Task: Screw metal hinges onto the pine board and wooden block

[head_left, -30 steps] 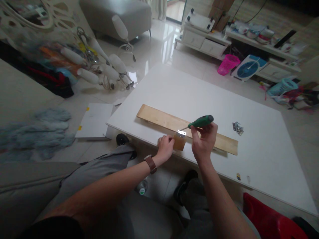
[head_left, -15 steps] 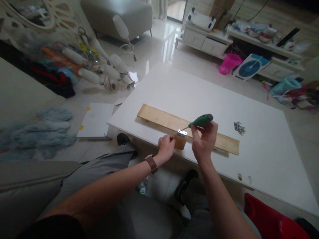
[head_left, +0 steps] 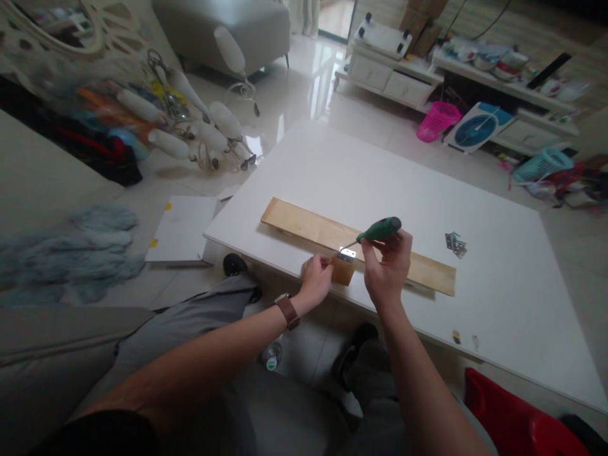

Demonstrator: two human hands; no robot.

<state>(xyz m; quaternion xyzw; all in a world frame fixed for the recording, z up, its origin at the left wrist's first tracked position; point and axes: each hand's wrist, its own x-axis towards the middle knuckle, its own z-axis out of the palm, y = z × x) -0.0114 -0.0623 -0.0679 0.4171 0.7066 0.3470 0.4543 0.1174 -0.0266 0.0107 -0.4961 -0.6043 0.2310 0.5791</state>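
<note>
My right hand (head_left: 388, 269) is closed around a screwdriver (head_left: 379, 230) with a green handle and dark end. The shaft slants down to the left, its tip at a shiny metal hinge (head_left: 347, 254). That hinge lies on the upper end of a small wooden block (head_left: 342, 271), at the near edge of the long wooden board (head_left: 304, 223). My left hand (head_left: 317, 277) grips the block from its left side, fingers pressed together; some fingertips are hidden. The board lies slantwise on the white table (head_left: 380, 177).
Several loose metal hinges (head_left: 456, 244) lie on the table to the right. A red stool (head_left: 517, 411) stands at the lower right, and a plastic bottle (head_left: 272, 356) is on the floor. A white box (head_left: 183, 228) sits left of the table.
The screwdriver handle and my right hand have shifted slightly left. The tip stays at the hinge, and my left hand keeps its hold on the block.
</note>
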